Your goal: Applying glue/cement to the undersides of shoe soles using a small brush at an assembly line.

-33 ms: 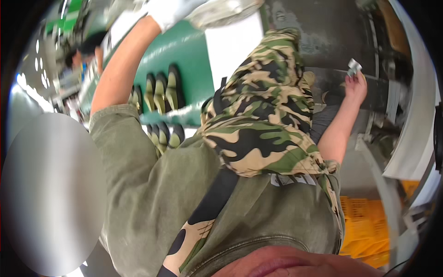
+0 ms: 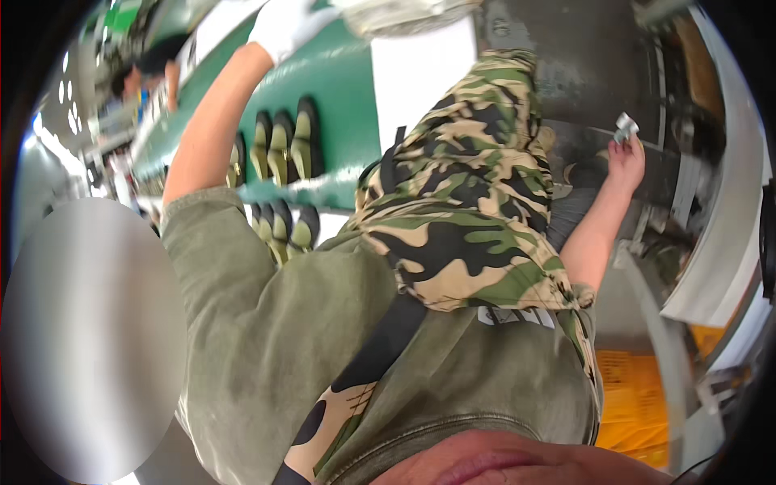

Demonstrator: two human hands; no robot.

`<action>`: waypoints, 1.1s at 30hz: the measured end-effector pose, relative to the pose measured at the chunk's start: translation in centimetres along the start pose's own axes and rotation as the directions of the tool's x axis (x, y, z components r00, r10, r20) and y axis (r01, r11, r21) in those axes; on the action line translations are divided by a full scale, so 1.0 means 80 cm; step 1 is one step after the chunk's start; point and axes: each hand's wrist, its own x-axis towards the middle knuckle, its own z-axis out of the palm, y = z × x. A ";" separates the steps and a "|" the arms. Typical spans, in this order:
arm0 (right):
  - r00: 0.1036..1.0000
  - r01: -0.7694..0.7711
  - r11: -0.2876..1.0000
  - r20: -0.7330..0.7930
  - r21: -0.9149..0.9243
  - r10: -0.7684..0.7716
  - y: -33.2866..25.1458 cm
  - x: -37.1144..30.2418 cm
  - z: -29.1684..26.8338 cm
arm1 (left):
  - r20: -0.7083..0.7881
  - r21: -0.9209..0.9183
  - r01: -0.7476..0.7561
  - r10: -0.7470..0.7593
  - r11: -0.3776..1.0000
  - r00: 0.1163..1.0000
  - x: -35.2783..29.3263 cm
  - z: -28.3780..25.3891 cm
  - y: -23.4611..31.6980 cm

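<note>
My left hand, in a white glove, is stretched over the green table at the far left. Its fingers are smeared by motion and partly cut off by the top edge. Close to the fingertips lies a whitish, see-through bundle, perhaps a plastic bag; whether they touch is unclear. My right hand, bare, is out to the right with fingers closed on a small crumpled silvery-white piece. Several olive-and-black shoe-shaped pieces stand in a row on the table, near my left forearm.
A white sheet lies along the table's right side. More shoe-shaped pieces sit on a lower level. Yellow crates stand at lower right, beside a pale curved panel. Another person is at the far left.
My left hand has shifted slightly left, away from the whitish bundle. The table and its pieces sit a little further right in view. My right hand still holds the silvery-white piece.
</note>
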 end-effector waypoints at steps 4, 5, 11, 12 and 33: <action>0.999 -0.041 0.984 -0.014 -0.171 0.039 0.005 -0.017 0.045 | 0.499 0.044 0.594 -0.533 0.803 0.683 -0.284 0.089 -0.120; 0.999 -0.045 0.976 0.016 -0.212 0.049 0.007 -0.019 0.074 | 0.660 0.100 0.714 -0.583 0.693 0.473 -0.340 0.103 -0.121; 0.967 0.132 0.863 0.255 -0.488 -0.004 0.006 -0.038 0.232 | 0.521 -0.349 0.897 -0.739 0.272 0.427 -0.450 0.233 -0.037; 0.959 0.188 0.820 0.282 -0.541 -0.034 0.016 -0.037 0.263 | 0.433 -0.355 0.865 -0.757 0.355 0.489 -0.429 0.243 -0.023; 0.321 0.722 -0.625 0.944 -0.296 -0.076 0.151 -0.042 0.490 | 0.712 0.069 0.903 -0.654 0.425 0.254 -0.295 0.285 -0.040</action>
